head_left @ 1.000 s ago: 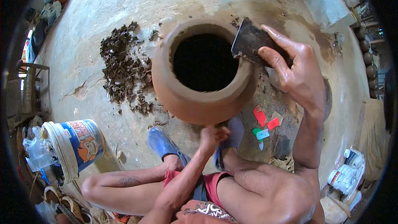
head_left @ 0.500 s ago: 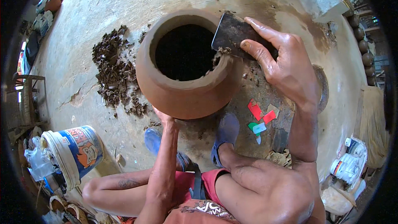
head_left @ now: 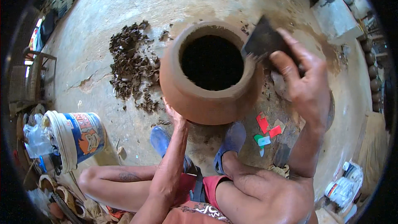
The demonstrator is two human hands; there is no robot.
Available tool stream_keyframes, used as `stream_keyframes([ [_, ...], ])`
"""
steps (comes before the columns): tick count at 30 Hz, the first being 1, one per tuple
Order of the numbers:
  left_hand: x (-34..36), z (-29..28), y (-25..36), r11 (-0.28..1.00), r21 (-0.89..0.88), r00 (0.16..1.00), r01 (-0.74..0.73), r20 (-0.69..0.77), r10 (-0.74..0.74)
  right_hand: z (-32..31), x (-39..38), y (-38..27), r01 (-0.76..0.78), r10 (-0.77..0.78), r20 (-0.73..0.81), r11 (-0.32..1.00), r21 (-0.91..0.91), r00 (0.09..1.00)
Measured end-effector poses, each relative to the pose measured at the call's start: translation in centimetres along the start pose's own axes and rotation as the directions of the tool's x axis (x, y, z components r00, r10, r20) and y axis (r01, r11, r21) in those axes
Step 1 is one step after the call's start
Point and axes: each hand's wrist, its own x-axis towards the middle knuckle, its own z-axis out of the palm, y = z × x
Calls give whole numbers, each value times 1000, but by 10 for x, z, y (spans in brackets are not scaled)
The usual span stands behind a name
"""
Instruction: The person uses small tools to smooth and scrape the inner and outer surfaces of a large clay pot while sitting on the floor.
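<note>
A large round clay pot (head_left: 207,110) stands in front of me, its wide mouth dark inside and its rim rough in places. My right hand (head_left: 304,72) pinches a thin, dark, flat scraper (head_left: 265,39) between thumb and fingers. The scraper's lower edge meets the right side of the rim, and both hand and tool are blurred by motion. Against the pot's lower left side lies my left hand (head_left: 177,118), with its visible fingers stretched along the wall and the others hidden.
Dark clay shavings (head_left: 132,66) are heaped left of the pot. Red, green and pale flat pieces (head_left: 265,130) lie on the floor at the right, near my blue clogs (head_left: 232,141). A white and blue bucket (head_left: 78,137) stands left. A pale block (head_left: 336,16) sits far right.
The view has shifted, so the pot appears farther right. The scraper has tilted more upright at the rim's right side. A clump of clay beside its edge no longer shows.
</note>
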Motion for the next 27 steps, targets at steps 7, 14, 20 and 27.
stream_keyframes([
  [7,-31,-11,-26,992,-20,986,128,-104,-129,7,20,51,-146,92,-249,968,-205,964],
  [14,-48,3,32,820,-270,851,504,-5,-525,21,-83,161,-347,335,-94,889,-297,938],
  [20,-46,4,6,916,-124,920,381,-45,-389,45,-227,171,-565,589,-52,743,-358,807],
  [27,-106,7,20,703,-276,755,655,228,-615,84,-380,212,-669,798,21,518,-532,602],
])
